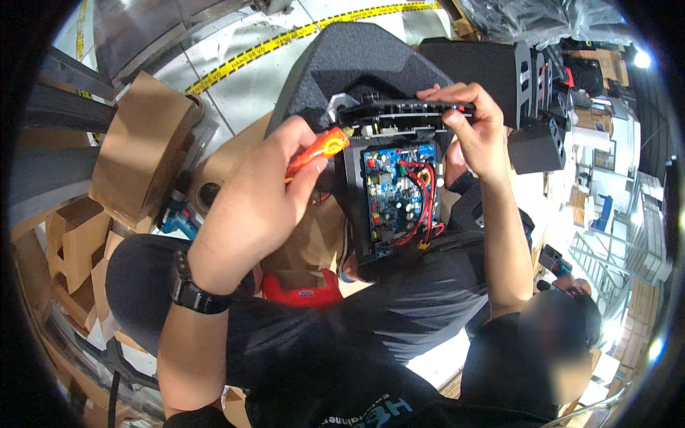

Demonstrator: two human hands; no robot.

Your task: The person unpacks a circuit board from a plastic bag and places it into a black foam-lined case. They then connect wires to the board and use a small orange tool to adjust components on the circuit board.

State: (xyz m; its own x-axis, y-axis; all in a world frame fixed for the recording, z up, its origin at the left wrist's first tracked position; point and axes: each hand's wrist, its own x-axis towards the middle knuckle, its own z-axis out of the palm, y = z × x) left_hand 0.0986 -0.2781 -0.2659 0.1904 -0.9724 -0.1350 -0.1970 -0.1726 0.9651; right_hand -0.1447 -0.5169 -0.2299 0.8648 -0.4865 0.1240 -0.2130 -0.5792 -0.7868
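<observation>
Left hand [260, 192] clenched round orange screwdriver [319, 151], shaft pointing right toward black housing [399, 114] pinched at its edge by right hand [474, 132]; circuit board [394, 189] just below.

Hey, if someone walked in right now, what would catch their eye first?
Probably the blue circuit board with red wires, exposed inside an open black casing at picture centre. Just left of it, the left hand grips an orange-handled screwdriver, while the right hand steadies the black cover panel along the casing's top edge.
</observation>
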